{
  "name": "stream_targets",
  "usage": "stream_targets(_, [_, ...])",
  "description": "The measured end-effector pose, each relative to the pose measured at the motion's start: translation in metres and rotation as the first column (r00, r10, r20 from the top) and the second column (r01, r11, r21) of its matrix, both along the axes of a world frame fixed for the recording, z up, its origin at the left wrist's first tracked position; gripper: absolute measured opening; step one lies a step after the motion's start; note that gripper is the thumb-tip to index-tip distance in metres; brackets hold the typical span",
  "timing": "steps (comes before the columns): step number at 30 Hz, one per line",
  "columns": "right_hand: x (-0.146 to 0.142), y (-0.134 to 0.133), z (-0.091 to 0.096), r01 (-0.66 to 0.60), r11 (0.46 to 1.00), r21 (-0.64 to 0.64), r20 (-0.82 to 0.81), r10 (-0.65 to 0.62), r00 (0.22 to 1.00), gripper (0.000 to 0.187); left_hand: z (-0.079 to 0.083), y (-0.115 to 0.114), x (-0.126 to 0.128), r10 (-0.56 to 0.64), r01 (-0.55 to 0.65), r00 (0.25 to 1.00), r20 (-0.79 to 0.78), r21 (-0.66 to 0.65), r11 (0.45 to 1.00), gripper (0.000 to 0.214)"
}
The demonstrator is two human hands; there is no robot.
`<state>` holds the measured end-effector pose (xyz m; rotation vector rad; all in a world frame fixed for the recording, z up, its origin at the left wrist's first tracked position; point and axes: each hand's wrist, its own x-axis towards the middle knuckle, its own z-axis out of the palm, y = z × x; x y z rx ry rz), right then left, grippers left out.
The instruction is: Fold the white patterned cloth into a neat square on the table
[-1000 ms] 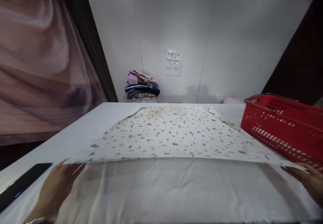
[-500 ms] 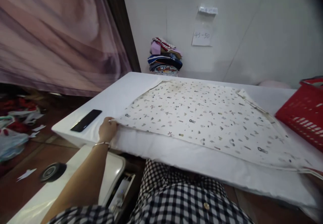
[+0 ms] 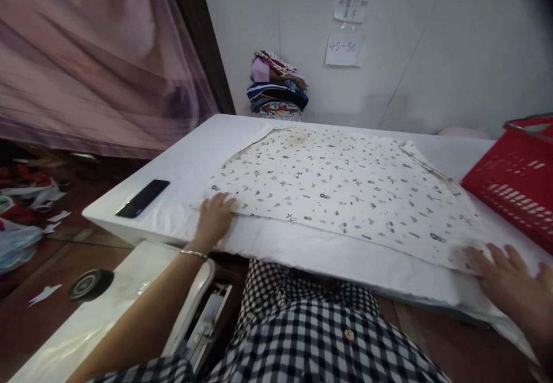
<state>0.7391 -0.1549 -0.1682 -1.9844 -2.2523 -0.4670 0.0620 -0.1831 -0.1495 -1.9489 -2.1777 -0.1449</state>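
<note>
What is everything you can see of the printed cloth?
The printed cloth is white fabric scattered with small dark and yellowish motifs. It lies spread almost flat on the white table, its right edge looking partly folded, a brownish patch near its far left. The left hand touches its near left corner; the blurred right hand is at its near right corner.

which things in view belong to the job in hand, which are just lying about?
Part of the job:
- printed cloth, spread out
- left hand, on its near edge
- right hand, at its near right corner
- white table, under it

Apparently just lying about:
- flat black device
- red basket
- fabric stack by the wall
</note>
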Motion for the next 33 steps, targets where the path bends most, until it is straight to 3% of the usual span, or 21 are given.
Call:
stream_targets(3, [-0.043, 0.004, -0.001, -0.103, 0.993, -0.064, 0.139, 0.111, 0.984, 0.046, -0.007, 0.01, 0.05, -0.292, 0.292, 0.955, 0.048, -0.007, 0.956, 0.037])
stream_targets(6, [-0.099, 0.01, 0.006, -0.261, 0.961, -0.095, 0.089, 0.269, 0.959, 0.046, -0.011, 0.029, 0.092, -0.481, 0.48, 0.874, 0.073, 0.036, 0.877, 0.033])
stream_targets(11, [-0.183, 0.025, 0.013, -0.406, 0.913, -0.038, -0.054, 0.404, 0.913, 0.035, -0.012, 0.059, 0.144, -0.629, 0.627, 0.777, 0.039, 0.053, 0.777, 0.028])
stream_targets(15, [-0.226, 0.032, 0.01, -0.463, 0.882, -0.082, -0.135, 0.451, 0.882, 0.027, -0.011, 0.068, 0.174, -0.661, 0.659, 0.749, 0.045, 0.051, 0.75, 0.022])
stream_targets(18, [-0.242, 0.037, 0.007, -0.486, 0.866, -0.12, -0.25, 0.448, 0.859, 0.023, -0.012, 0.069, 0.185, -0.653, 0.652, 0.752, 0.093, 0.041, 0.757, 0.018])
stream_targets(23, [-0.244, 0.048, 0.002, -0.472, 0.864, -0.175, -0.441, 0.36, 0.822, 0.024, -0.012, 0.069, 0.188, -0.664, 0.671, 0.735, 0.14, -0.001, 0.742, 0.013])
stream_targets(28, [-0.243, 0.052, 0.0, -0.46, 0.868, -0.187, -0.455, 0.338, 0.824, 0.029, -0.012, 0.07, 0.192, -0.698, 0.703, 0.705, 0.123, 0.0, 0.711, 0.016])
stream_targets(33, [-0.245, 0.054, 0.002, -0.427, 0.88, -0.209, -0.443, 0.304, 0.843, 0.029, -0.02, 0.073, 0.195, -0.773, 0.769, 0.633, 0.045, 0.084, 0.634, 0.021])
